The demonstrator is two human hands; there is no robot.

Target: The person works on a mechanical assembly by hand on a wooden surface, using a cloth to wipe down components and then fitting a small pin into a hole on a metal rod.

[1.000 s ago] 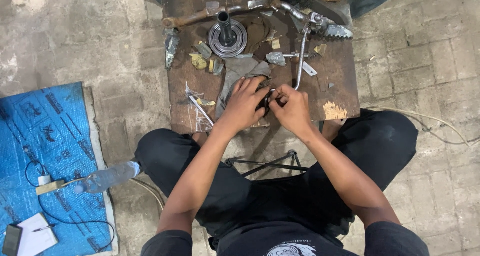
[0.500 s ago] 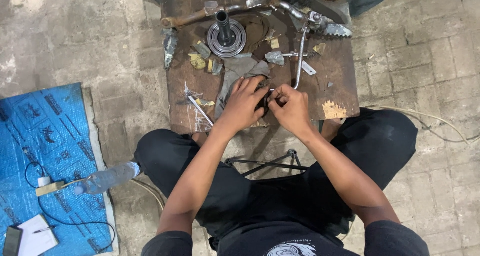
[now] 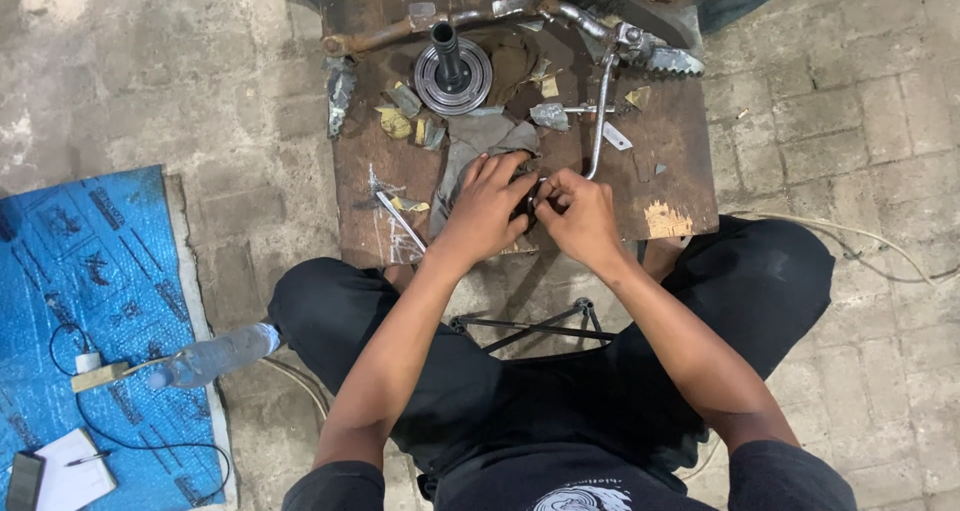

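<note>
I sit at a low rusty brown work table (image 3: 680,161). My left hand (image 3: 490,206) and my right hand (image 3: 578,211) meet at the table's near edge, fingers closed on a small dark metal part (image 3: 530,196) held between them. The part is mostly hidden by my fingers. A grey rag (image 3: 470,141) lies just beyond my left hand. A bent chrome lever (image 3: 600,121) runs from the back of the table down towards my right hand.
A round metal hub with an upright shaft (image 3: 452,66) stands at the back, with a toothed metal piece (image 3: 670,61), a rusty bar (image 3: 380,36) and scraps. A thin rod (image 3: 400,221) lies left. On the floor: blue sheet (image 3: 90,301), plastic bottle (image 3: 215,356), notebook (image 3: 75,481), cable (image 3: 860,236).
Both hands stay on the small part at the table's near edge, with only slight finger movement. Nothing else on the table has shifted.
</note>
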